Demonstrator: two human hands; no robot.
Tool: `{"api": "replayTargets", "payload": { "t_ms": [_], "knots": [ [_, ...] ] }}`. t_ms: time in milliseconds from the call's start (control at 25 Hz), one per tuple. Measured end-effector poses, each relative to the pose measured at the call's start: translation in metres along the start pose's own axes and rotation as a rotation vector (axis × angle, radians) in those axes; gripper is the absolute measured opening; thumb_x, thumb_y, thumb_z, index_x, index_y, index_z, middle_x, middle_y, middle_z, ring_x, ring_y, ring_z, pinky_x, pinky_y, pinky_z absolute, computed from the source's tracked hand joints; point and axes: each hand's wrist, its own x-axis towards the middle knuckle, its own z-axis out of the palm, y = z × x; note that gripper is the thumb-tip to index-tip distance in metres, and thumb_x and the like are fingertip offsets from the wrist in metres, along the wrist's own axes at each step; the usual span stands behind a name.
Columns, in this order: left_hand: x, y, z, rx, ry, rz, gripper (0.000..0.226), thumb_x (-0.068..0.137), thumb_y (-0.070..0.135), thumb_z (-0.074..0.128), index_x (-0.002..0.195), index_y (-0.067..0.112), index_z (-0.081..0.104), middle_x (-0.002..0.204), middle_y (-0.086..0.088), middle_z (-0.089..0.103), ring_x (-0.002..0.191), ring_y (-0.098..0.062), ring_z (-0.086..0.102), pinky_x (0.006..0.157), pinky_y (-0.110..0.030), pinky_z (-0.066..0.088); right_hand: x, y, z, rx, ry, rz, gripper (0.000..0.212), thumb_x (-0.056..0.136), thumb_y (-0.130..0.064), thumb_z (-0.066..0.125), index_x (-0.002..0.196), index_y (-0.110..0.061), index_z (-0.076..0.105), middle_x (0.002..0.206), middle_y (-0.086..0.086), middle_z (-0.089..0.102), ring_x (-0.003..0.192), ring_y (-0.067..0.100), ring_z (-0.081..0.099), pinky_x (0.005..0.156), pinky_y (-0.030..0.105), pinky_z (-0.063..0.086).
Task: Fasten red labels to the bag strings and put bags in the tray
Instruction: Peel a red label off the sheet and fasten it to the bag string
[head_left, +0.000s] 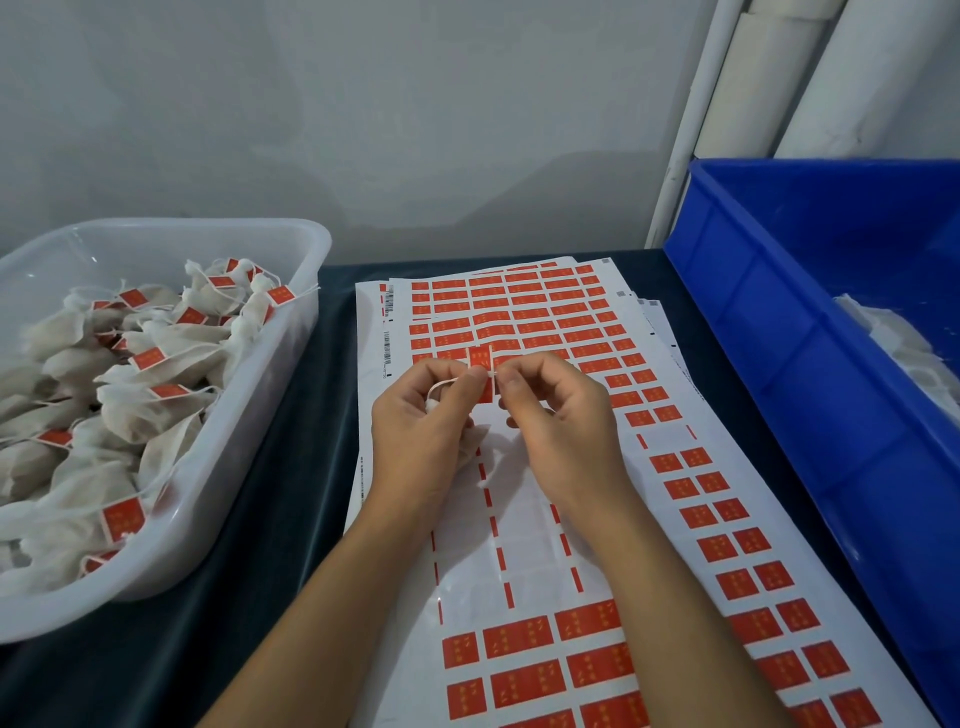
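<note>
A: Hands?
B: Mid-frame, over the label sheet. Left hand curled round the bag and pinching its string; right hand pinching the red label right at the string.
A: Tray?
B: Clear tray, left of frame, full of tagged bags. Blue bin on the right, worktop dark.
A: Risk?
B: My guess: the label folds crooked or sticks to a fingertip, or the string slips out before it's pressed closed. Thin string, tacky label.
</note>
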Motion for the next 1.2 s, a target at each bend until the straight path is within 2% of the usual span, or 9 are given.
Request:
{"api": "replayTargets", "payload": {
  "t_ms": [160,320,480,640,760,880,1040,1200],
  "knots": [
    [0.000,0.000,0.000,0.006,0.017,-0.013,0.015,0.097,0.034,0.072,0.083,0.029,0.074,0.083,0.003,0.076,0.060,-0.009,0.064,0.056,-0.019,0.053,0.000,0.000,-0.001,0.060,0.008,0.017,0.014,0.102,-0.039,0.058,0.101,-0.032,0.070,0.097,-0.023,0.072,0.098,-0.002,0.067,0.079,0.016,0.058],
    [0.000,0.000,0.000,0.019,0.004,0.005,0.015,0.097,0.035,0.072,0.082,0.033,0.074,0.084,0.004,0.076,0.066,-0.010,0.067,0.058,-0.019,0.054,0.001,0.000,-0.001,0.077,-0.001,0.016,0.012,0.102,-0.038,0.059,0.106,-0.035,0.070,0.099,-0.022,0.072,0.101,0.000,0.067,0.085,0.022,0.059],
    [0.000,0.000,0.000,0.029,-0.031,0.028,0.016,0.098,0.034,0.070,0.083,0.032,0.074,0.091,0.004,0.078,0.075,-0.013,0.070,0.065,-0.024,0.057,0.000,0.000,0.000,0.011,-0.005,-0.009,0.009,0.100,-0.039,0.064,0.101,-0.034,0.071,0.096,-0.023,0.072,0.098,-0.004,0.066,0.079,0.015,0.057],
    [-0.001,-0.002,0.001,0.105,-0.044,0.087,0.012,0.098,0.040,0.069,0.094,0.029,0.072,0.096,0.009,0.077,0.087,-0.014,0.072,0.078,-0.032,0.060,0.000,0.001,-0.002,-0.019,0.021,0.012,0.012,0.101,-0.041,0.061,0.099,-0.033,0.070,0.095,-0.023,0.072,0.097,-0.003,0.067,0.081,0.019,0.057],
    [-0.002,-0.003,0.001,0.099,-0.017,0.119,0.011,0.097,0.034,0.070,0.108,0.033,0.068,0.093,0.010,0.076,0.084,-0.011,0.073,0.071,-0.022,0.061,0.002,0.003,-0.005,-0.036,0.062,0.042,0.015,0.101,-0.044,0.060,0.099,-0.033,0.069,0.094,-0.022,0.072,0.095,-0.003,0.067,0.082,0.023,0.059],
    [-0.002,-0.005,0.003,0.127,0.017,0.192,0.015,0.101,0.019,0.066,0.112,0.031,0.065,0.083,0.008,0.073,0.077,-0.012,0.072,0.064,-0.017,0.058,0.005,0.004,-0.010,-0.071,0.093,0.048,0.015,0.100,-0.044,0.060,0.097,-0.032,0.068,0.092,-0.026,0.070,0.095,-0.009,0.064,0.078,0.015,0.056],
    [-0.007,-0.005,0.004,0.171,0.016,0.337,0.015,0.102,0.021,0.061,0.110,0.034,0.061,0.091,0.016,0.071,0.088,-0.013,0.072,0.073,-0.016,0.058,0.006,0.004,-0.013,-0.134,0.072,0.036,0.013,0.099,-0.044,0.061,0.095,-0.034,0.066,0.090,-0.029,0.068,0.096,-0.014,0.061,0.072,0.007,0.048],
    [-0.009,-0.004,0.004,0.184,0.012,0.389,0.018,0.103,0.017,0.060,0.107,0.035,0.060,0.096,0.022,0.069,0.093,-0.007,0.070,0.075,-0.012,0.055,0.006,0.003,-0.014,-0.164,0.051,0.011,0.011,0.099,-0.043,0.061,0.095,-0.034,0.066,0.091,-0.026,0.068,0.096,-0.015,0.060,0.066,0.002,0.045]
  ]
}}
